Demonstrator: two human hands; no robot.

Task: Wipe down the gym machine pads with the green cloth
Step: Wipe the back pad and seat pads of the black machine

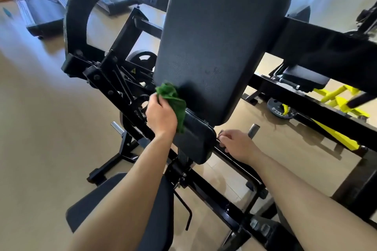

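A large black back pad (220,43) stands tilted in the middle of the view. Below it sits a smaller black pad (193,140). My left hand (161,116) grips a crumpled green cloth (173,100) and presses it against the lower left corner of the large pad. The cloth hangs down over the top of the smaller pad. My right hand (236,142) holds the black frame bar (230,159) just right of the smaller pad, fingers curled over it. A black seat pad (155,210) lies near my left forearm.
The machine's black steel frame (114,87) spreads left and right, with a curved arm (81,6) at upper left. Treadmills (40,8) stand at the back left. A yellow-framed machine (338,98) and a weight plate (281,108) lie at right. Tan floor (40,128) stretches left.
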